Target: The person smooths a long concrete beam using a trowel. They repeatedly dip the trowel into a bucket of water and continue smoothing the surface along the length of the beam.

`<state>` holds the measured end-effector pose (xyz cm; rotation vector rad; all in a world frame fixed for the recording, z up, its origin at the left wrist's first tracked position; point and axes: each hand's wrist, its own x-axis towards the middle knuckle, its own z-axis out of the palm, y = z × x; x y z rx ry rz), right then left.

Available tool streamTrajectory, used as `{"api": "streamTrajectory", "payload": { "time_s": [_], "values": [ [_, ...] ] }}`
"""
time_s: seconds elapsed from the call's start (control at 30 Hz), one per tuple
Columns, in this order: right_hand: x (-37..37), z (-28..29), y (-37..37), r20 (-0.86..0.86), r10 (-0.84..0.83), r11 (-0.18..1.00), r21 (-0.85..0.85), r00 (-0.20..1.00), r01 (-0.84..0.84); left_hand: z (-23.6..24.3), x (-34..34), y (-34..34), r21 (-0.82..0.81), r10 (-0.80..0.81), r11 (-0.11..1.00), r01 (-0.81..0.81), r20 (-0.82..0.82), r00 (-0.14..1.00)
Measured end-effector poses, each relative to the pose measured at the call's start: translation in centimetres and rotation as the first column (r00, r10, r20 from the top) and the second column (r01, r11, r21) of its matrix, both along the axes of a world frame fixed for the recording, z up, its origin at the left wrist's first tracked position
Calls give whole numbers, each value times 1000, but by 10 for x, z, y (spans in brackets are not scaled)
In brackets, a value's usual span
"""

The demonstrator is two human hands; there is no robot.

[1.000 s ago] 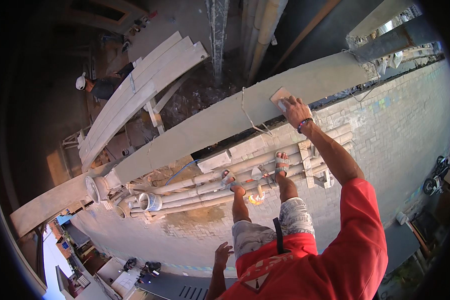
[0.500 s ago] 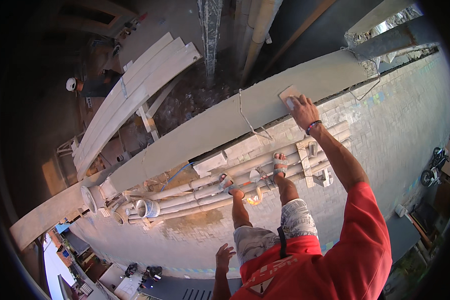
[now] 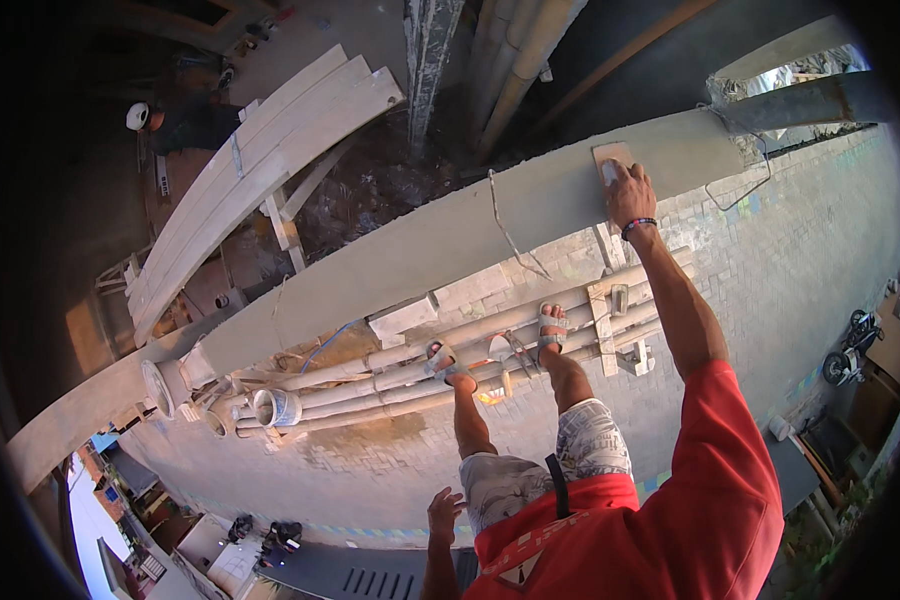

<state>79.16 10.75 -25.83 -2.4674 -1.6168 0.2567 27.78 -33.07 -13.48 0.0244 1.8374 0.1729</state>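
My right hand (image 3: 631, 194) is closed round the grip of a flat rectangular hand float (image 3: 611, 154). The float lies against the smooth grey plastered face of a long beam (image 3: 400, 265), toward its right part. A bent wire (image 3: 507, 225) crosses the beam to the left of the float. My left hand (image 3: 446, 512) hangs by my side near my shorts, fingers loosely apart, with nothing in it. Beneath my sandalled feet run several bamboo poles (image 3: 390, 383), with a trowel (image 3: 510, 347) lying between the feet.
A whitish bucket (image 3: 277, 407) stands at the poles' left end. Short planks (image 3: 604, 318) cross the poles at right. Curved boards (image 3: 270, 150) rise beyond the beam, near a person in a white helmet (image 3: 138, 116). Far below are paving and a parked motorbike (image 3: 852, 348).
My right hand has slid the float rightward and slightly farther along the beam, and the float has turned more upright. My left hand still hangs low. The whole view has shifted a little.
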Motion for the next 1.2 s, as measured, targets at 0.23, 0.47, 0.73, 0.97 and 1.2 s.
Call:
{"api": "streamTrajectory", "payload": {
  "time_s": [0.23, 0.47, 0.73, 0.97, 1.2],
  "values": [
    [-30, -11, -47, -45, 477, 879, 10, 878, -477, -7, -5, 22, 19, -33, 999, 33, 10, 999],
    [-42, -8, 8, -32, 286, 957, -35, 958, -287, -27, -5, 43, 29, -163, 986, 162, 46, 986],
    [90, -1, -26, 18, -6, 1000, -18, 1000, 6, -15, -6, 42, -42, -136, 990, 136, 11, 991],
    [21, -12, -4, -76, 172, 985, -4, 982, -172, -33, -7, 45, -3, -228, 974, 228, 53, 972],
    [92, -15, -11, -28, 107, 994, 5, 994, -107, -28, 6, 64, 63, -224, 974, 219, 90, 970]
  ]
}}
